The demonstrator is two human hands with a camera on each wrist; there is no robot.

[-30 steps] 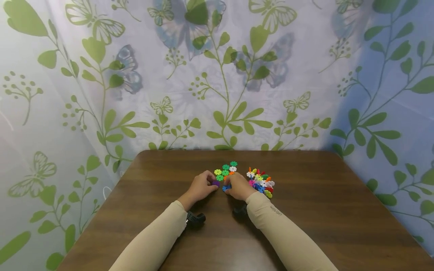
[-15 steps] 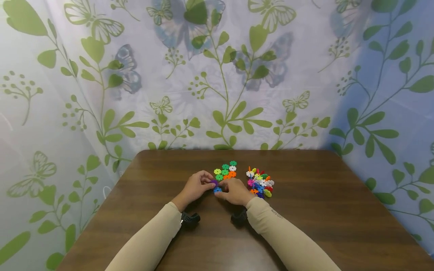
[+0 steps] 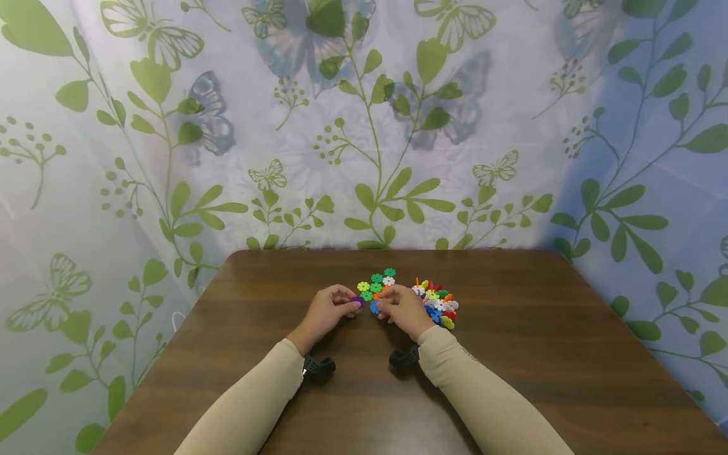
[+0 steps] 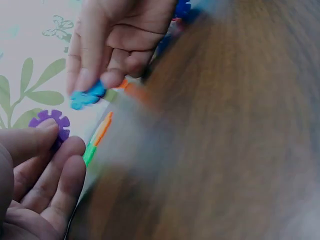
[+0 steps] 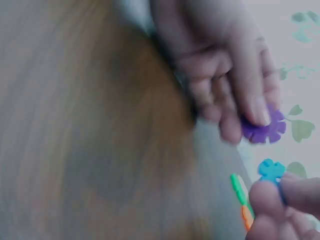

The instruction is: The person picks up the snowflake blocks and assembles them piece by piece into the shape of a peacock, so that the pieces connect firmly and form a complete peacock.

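Note:
My left hand (image 3: 328, 313) pinches a purple flower-shaped snap disc (image 4: 52, 121) between thumb and fingers, its notched rim sticking out past the thumb. Facing it, my right hand (image 3: 405, 311) pinches a blue flower-shaped snap disc (image 4: 88, 95). A small gap separates the two discs, as the right wrist view shows with the purple one (image 5: 265, 126) above the blue (image 5: 271, 170). Just beyond both hands, several green, yellow, white and orange discs (image 3: 376, 287) lie flat together on the table. The right fingers overlap the orange ones in the head view.
A heap of mixed-colour discs (image 3: 440, 306) sits right of my right hand, partly hidden by it. The brown wooden table (image 3: 512, 354) runs back to a curtain (image 3: 352, 126) printed with leaves and butterflies. Black wrist straps (image 3: 320, 368) hang under both sleeves.
My right hand came left to the purple disc with the blue one, bringing them together, then drew back right. Both discs now appear raised and apart.

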